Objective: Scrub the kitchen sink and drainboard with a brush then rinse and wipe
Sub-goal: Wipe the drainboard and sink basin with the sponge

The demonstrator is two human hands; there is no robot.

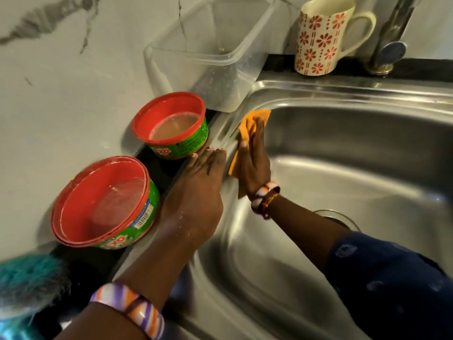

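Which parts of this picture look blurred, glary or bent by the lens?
Head view: the blue brush at the lower left corner is soft and blurred; bright streaks of glare lie along the sink rim; the wide lens bows that rim and tilts the mug and tap; the right hand on the orange cloth is fairly sharp.

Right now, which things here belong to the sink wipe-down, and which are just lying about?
In use: orange cloth, right hand, left hand, sink.
Lying about: two red tubs, clear container, flowered mug.
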